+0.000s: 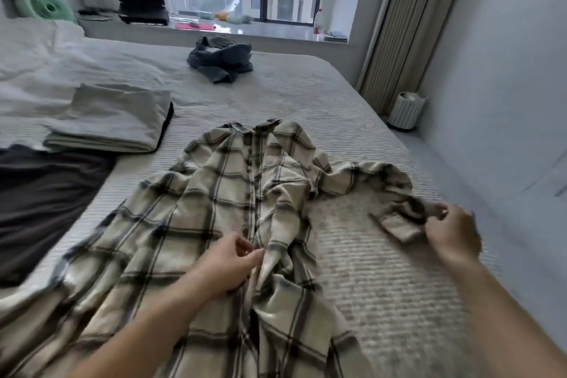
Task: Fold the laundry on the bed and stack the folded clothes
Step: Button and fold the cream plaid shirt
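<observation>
A cream and black plaid shirt [221, 199] lies spread front-up on the bed [306, 95], collar pointing away from me. My left hand [227, 264] pinches the button placket near the shirt's middle. My right hand [451, 233] grips the cuff end of the right sleeve, which curves out over the bedspread. A folded grey-beige stack [113, 120] sits at the left, with a dark garment [46, 202] laid flat in front of it. A crumpled pair of dark grey jeans [221, 60] lies at the far side of the bed.
White bedding [40, 64] is bunched at the far left. The windowsill [245, 29] holds a laptop, a green fan and small items. A white ribbed bin [406, 110] stands on the floor right of the bed, beside the curtain.
</observation>
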